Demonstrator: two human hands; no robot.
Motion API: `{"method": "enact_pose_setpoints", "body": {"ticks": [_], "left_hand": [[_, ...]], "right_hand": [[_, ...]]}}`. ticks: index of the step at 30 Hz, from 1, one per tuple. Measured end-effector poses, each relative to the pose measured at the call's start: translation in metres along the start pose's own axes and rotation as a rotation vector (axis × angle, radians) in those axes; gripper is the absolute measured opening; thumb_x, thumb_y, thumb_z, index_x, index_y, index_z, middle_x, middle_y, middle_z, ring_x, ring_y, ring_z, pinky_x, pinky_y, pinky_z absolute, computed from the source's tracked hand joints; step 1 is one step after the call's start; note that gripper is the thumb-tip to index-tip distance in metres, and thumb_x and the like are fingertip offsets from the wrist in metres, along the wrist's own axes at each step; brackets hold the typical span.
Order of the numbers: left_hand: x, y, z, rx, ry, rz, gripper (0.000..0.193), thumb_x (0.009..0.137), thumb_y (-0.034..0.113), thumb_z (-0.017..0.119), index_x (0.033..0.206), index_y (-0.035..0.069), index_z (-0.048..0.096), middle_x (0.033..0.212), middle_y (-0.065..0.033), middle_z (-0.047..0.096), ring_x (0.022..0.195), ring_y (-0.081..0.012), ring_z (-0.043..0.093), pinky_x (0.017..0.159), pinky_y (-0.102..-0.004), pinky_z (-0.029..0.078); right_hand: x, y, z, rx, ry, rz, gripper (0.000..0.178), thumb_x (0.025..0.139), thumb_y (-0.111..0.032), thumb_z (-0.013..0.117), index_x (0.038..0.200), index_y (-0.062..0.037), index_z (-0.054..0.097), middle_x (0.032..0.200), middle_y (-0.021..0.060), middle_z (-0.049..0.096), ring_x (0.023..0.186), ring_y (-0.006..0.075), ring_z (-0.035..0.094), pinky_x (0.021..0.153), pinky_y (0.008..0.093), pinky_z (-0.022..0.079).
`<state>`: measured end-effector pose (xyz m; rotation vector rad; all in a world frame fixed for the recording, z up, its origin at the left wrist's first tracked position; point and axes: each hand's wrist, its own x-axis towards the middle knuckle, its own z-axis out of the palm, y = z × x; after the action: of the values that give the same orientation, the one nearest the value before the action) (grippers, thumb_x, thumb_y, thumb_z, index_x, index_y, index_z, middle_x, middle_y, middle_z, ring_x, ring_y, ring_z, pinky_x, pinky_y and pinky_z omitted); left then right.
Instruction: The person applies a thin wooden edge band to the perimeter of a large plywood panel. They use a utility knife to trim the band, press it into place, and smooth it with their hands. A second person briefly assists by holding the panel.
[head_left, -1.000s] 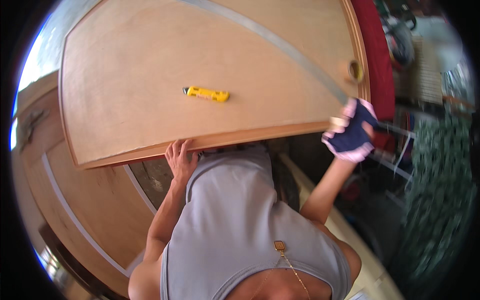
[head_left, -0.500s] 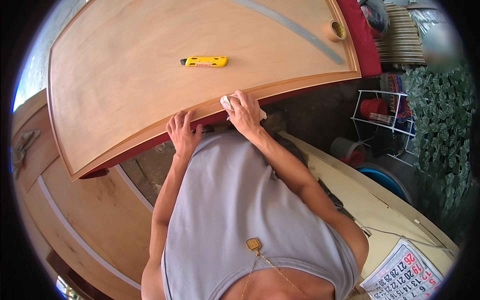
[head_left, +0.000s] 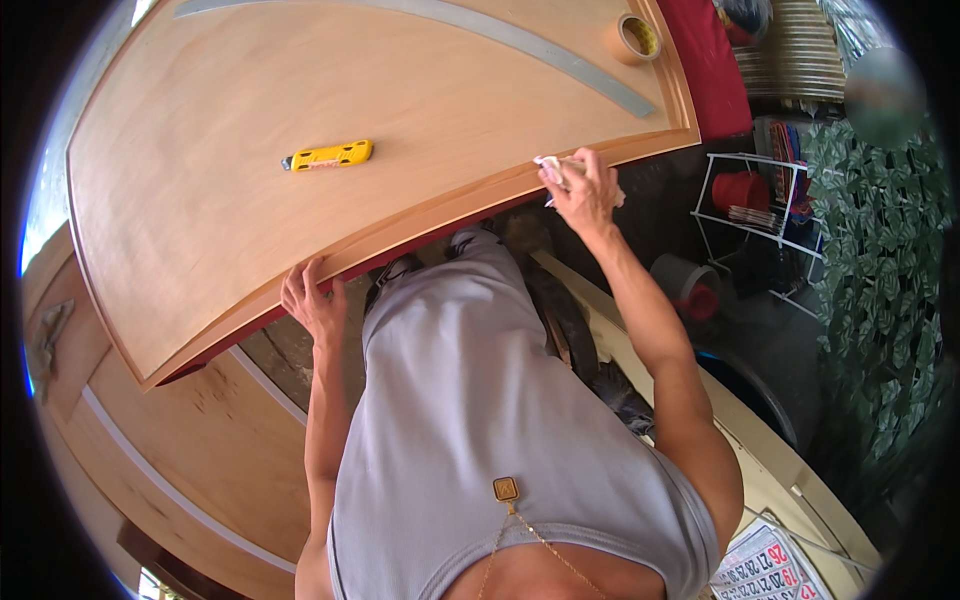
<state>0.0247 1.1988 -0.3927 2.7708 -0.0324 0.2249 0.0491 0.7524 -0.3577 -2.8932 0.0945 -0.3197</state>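
Observation:
A large light-brown wooden panel (head_left: 230, 190) with a raised border strip lies in front of me. My right hand (head_left: 588, 200) is closed around a crumpled whitish cloth (head_left: 548, 165) at the panel's near border, toward its right end. Part of the cloth is hidden by the fingers, and a bit sticks out past the hand's right side. My left hand (head_left: 316, 302) rests on the near edge further left, fingers laid over the border and thumb apart, holding nothing. On the panel lies a yellow utility knife (head_left: 330, 156), away from both hands.
A long metal ruler (head_left: 520, 45) and a tape roll (head_left: 637, 40) lie on the panel's far part. Red material (head_left: 710, 70) shows beneath it. Right of me stand a white wire rack (head_left: 760, 230), a grey bucket (head_left: 680, 280) and leafy green greenery (head_left: 880, 280). Wooden boards (head_left: 190, 440) are at left.
My right hand has slid to the right along the near border with the cloth. The left hand has shifted left and nearer in the picture. The view has also moved a little.

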Motion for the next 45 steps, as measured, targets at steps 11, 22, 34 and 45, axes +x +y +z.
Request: {"method": "enact_pose_setpoints", "body": {"ticks": [11,22,34,45], "left_hand": [[-0.002,0.004,0.004,0.084,0.009,-0.031,0.048,0.069,0.015,0.074,0.116,0.016,0.063,0.120,-0.0087,0.055,0.121,-0.0309,0.047,0.105,-0.0475,0.033],[-0.003,0.011,0.001,-0.011,0.014,-0.023,0.053,0.071,0.015,0.078,0.121,0.014,0.062,0.123,-0.0091,0.053,0.123,-0.0314,0.045,0.105,-0.0464,0.034],[-0.010,0.007,-0.007,-0.246,0.064,-0.042,0.060,0.067,0.019,0.083,0.122,0.010,0.062,0.126,-0.0139,0.051,0.125,-0.0345,0.043,0.105,-0.0468,0.037],[-0.061,-0.067,-0.026,-0.212,0.385,-0.422,0.071,0.074,0.032,0.083,0.134,0.010,0.052,0.137,-0.0151,0.044,0.129,-0.0332,0.039,0.108,-0.0461,0.032]], "right_hand": [[0.023,0.178,-0.046,-0.365,-0.083,0.102,0.038,0.085,-0.052,0.067,0.099,-0.0180,0.075,0.105,0.0058,0.056,0.101,0.0254,0.055,0.078,0.0445,0.040],[0.052,0.251,-0.073,-0.634,-0.260,0.223,0.042,0.090,-0.056,0.057,0.105,-0.0207,0.073,0.102,0.0064,0.056,0.102,0.0282,0.056,0.081,0.0474,0.041],[0.028,0.101,-0.017,0.080,-0.090,0.056,0.031,0.093,-0.035,0.062,0.089,-0.0058,0.073,0.086,0.0096,0.065,0.079,0.0319,0.065,0.070,0.0425,0.049],[0.010,-0.146,0.035,0.391,-0.319,-0.219,0.030,0.094,-0.029,0.060,0.092,-0.0009,0.071,0.086,0.0145,0.064,0.077,0.0357,0.064,0.069,0.0445,0.050]]}}
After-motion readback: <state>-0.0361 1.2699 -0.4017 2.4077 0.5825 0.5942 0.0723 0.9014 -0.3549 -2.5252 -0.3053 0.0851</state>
